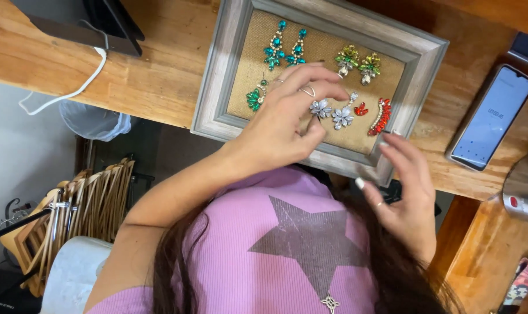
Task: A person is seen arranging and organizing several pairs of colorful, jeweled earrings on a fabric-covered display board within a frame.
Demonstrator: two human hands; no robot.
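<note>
A grey wooden picture frame with a burlap backing lies on the wooden table. Pairs of jewelled earrings are pinned in it: teal, yellow-green, silver and red. A green earring is partly hidden by my fingers. My left hand reaches over the frame, its thumb and fingertips pinched on one silver flower earring. My right hand has its fingers spread, with the tips at the frame's near right corner.
A phone with a lit screen lies to the right of the frame. A grey metal object sits at the right edge. A white cable and a dark device are far left. Wooden hangers stand below the table.
</note>
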